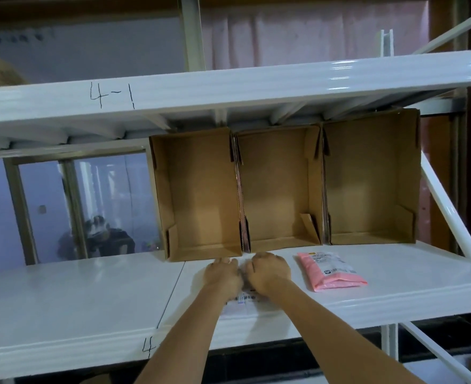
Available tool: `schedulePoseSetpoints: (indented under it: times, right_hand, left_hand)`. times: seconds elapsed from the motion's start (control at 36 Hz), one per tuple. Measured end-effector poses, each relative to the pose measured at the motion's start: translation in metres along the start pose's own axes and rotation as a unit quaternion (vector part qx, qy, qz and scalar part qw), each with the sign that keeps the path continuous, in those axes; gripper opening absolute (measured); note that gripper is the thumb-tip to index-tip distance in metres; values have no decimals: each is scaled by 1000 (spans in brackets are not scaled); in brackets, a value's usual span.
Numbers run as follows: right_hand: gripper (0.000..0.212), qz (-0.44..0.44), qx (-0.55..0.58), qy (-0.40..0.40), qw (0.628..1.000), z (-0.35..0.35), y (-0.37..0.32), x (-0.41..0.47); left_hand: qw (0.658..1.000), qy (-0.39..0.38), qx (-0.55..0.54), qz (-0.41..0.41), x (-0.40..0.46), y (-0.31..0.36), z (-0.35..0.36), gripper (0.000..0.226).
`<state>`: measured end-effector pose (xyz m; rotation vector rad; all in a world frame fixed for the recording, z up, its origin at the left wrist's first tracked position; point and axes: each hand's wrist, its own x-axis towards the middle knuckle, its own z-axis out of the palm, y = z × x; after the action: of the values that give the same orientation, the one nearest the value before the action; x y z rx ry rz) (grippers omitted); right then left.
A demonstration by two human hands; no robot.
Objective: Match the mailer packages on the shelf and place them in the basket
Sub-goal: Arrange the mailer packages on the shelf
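Observation:
A white mailer package (242,302) with a barcode label lies flat on the white shelf (90,300), mostly hidden under my hands. My left hand (223,277) and my right hand (267,271) sit side by side on its far end with fingers curled down over the edge, gripping it. A pink mailer package (331,271) with a white label lies on the shelf to the right of my right hand, apart from it. No basket is in view.
Three open cardboard boxes (201,195) (280,189) (370,178) stand side by side at the back of the shelf, just beyond my hands, all holding nothing. An upper shelf beam (173,92) marked "4-1" runs overhead. A diagonal white brace (450,212) is at right.

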<state>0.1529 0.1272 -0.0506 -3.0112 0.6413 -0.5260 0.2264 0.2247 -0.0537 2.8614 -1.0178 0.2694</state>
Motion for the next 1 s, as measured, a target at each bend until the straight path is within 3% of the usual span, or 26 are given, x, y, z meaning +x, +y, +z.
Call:
schedulePoseSetpoints:
  times: [0.08,0.22,0.39,0.64,1.0]
  right_hand:
    - [52,-72,69,-23,995,15,1,16]
    - [57,-47,74,-125,988,25,5,24]
    - [62,-9,67,-124,990,24,2,22]
    - [76,85,35,-125,988,26,3,18]
    - [71,103,28,-130,986,23,7,28]
  left_hand:
    - [997,-21,-54,42,15,-1,7,55]
    - [993,-92,-69,36,15,-3,11,56]
    - [991,-135,-9,13,26,-4,16,65]
    - [992,-97,-30,-74,23,2,20,68]
    - [993,-118,-31,2,-20,9,6,59]
